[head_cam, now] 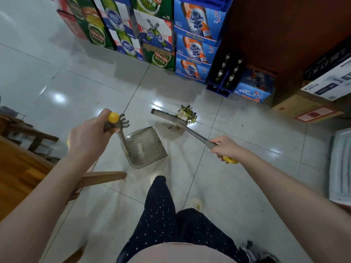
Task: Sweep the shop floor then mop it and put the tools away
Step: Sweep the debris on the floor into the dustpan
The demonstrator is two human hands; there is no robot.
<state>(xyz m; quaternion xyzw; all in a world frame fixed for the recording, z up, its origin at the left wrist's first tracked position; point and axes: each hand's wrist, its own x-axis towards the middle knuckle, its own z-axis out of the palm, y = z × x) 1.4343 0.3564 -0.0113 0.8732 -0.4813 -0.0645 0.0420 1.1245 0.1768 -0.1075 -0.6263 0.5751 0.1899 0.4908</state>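
Note:
My left hand [89,133] grips the top of a long-handled grey dustpan [146,149], near its yellow knob [113,117] and comb teeth. The pan rests on the white tiled floor [76,95] just ahead of my feet, with some pale debris inside. My right hand [227,147] grips the grey handle of a broom [182,124], a yellow cap showing below my fist. The broom head [167,115] lies low on the floor beyond the pan's mouth, against a small heap of greenish-white rubbish [187,113].
Stacked beer cartons [152,35] and blue cases [195,46] line the far side, with a blue bottle crate [224,76]. Cardboard boxes [307,109] stand right. A wooden table and stool legs [34,149] are at left, a pale plastic crate [340,168] at right.

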